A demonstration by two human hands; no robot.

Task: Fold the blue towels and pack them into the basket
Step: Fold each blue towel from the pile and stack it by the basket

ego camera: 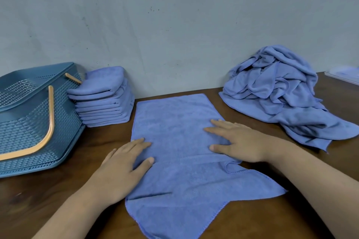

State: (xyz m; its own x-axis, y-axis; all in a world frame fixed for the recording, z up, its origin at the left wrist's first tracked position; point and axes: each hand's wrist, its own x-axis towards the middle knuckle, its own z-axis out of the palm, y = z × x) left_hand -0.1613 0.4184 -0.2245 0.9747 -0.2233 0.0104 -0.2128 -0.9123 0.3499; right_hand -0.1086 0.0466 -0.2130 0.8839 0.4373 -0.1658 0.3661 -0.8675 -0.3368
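- Head view: the towel point(174, 122) you are working on lies flat on the table point(58, 190) in the centre of the frame. Its long axis runs from the bottom edge up toward the wall, slightly skewed.
- Your left hand point(124, 163) rests palm-down on the towel's left edge, lower centre. Its grip is apart, fingers straight, holding nothing.
- Your right hand point(239, 139) lies flat on the towel's right side, a little higher in the frame. Its grip is apart too, fingers spread on the cloth.
- The towel sits under and between both hands, so neither is nearer. Its far end lies above your fingertips and its near end reaches the bottom of the frame.
- A loose flap point(262, 184) juts out at lower right, just below your right wrist, so that hand is closer to it. It probably needs squaring up before you fold across the long axis.
- The stack of folded towels point(104, 99) stands at centre left, just beside the basket point(29, 122) at the far left. The heap of unfolded towels point(275, 91) sits at upper right, well apart.
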